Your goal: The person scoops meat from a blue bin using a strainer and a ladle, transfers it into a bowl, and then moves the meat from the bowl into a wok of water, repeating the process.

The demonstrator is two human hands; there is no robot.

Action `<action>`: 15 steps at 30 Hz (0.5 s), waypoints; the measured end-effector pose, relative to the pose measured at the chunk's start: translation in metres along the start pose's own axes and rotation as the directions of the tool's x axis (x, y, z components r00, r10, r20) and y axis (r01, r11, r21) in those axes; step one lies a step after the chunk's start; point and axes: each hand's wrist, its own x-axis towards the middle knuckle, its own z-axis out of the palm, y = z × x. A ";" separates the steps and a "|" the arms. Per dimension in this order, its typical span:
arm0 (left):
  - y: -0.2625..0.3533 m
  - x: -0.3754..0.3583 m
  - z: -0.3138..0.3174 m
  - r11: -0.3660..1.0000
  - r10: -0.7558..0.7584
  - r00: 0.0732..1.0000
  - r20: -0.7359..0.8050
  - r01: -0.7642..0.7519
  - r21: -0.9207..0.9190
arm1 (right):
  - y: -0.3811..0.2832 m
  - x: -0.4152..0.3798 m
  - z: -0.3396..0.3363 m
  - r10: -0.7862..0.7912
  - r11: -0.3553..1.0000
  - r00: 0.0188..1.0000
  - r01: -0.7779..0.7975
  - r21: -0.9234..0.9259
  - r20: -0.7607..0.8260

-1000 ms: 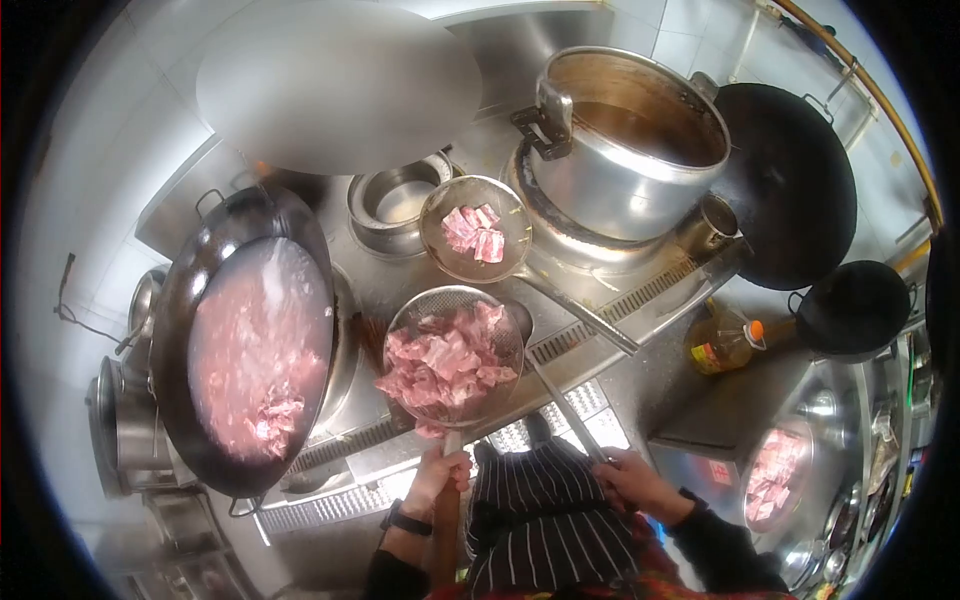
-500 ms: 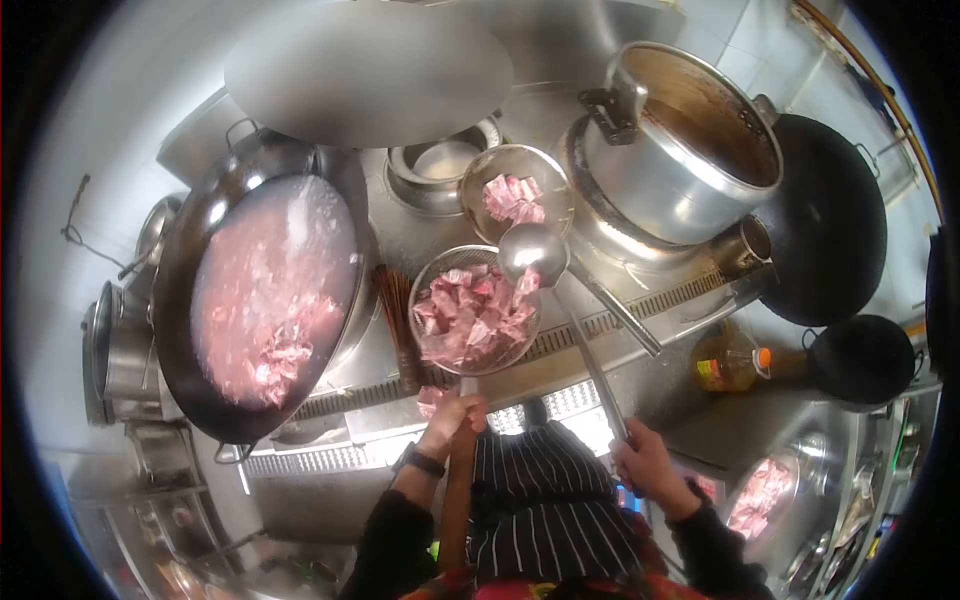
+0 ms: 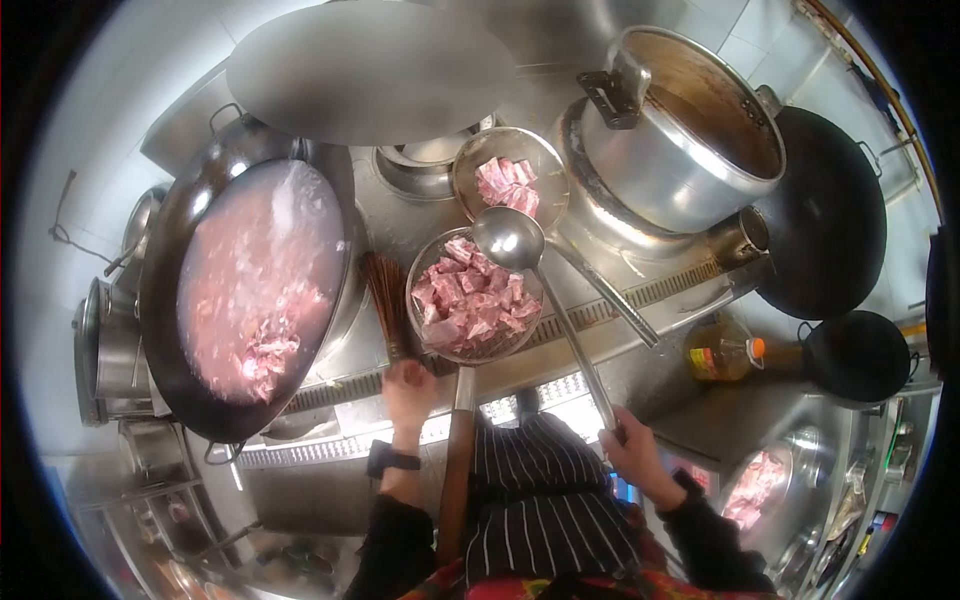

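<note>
My right hand (image 3: 640, 455) grips the long handle of a steel ladle (image 3: 508, 238). The ladle's bowl hangs at the far rim of a wooden-handled strainer (image 3: 466, 385), which is filled with raw meat chunks (image 3: 480, 295). Left of the strainer handle, my left hand (image 3: 408, 395) is closed with curled fingers at the lower end of a bamboo brush (image 3: 383, 300). What it holds, if anything, is hidden. Just beyond the ladle, a second strainer (image 3: 465, 165) carries a few more meat pieces (image 3: 507, 183).
A large black wok (image 3: 160, 330) with cloudy pinkish liquid and meat stands left. A big steel pot (image 3: 660, 185) occupies the back right, with dark woks (image 3: 825, 220) beyond it. An oil bottle (image 3: 715, 352) and a bowl of meat (image 3: 757, 490) are at right.
My left hand has let go of the strainer handle and moved left and up. The loose meat piece beside it no longer shows. The ladle has shifted left and up, its bowl now without meat.
</note>
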 end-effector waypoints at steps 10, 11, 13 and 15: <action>0.018 0.066 0.026 0.939 0.326 0.924 0.201 -0.341 0.042 | 0.006 -0.012 0.000 0.065 0.990 0.998 -0.064 0.129 -0.001; 0.026 0.065 0.024 0.949 0.307 0.933 0.186 -0.315 0.017 | 0.004 -0.012 -0.003 0.078 0.986 0.997 -0.079 0.149 0.012; 0.041 0.062 0.013 0.953 0.292 0.941 0.172 -0.302 0.032 | 0.008 -0.014 -0.007 0.105 0.987 0.994 -0.104 0.121 0.002; 0.039 0.056 0.007 0.965 0.254 0.951 0.174 -0.261 0.018 | 0.014 -0.019 -0.008 0.143 0.985 0.990 -0.142 0.095 -0.004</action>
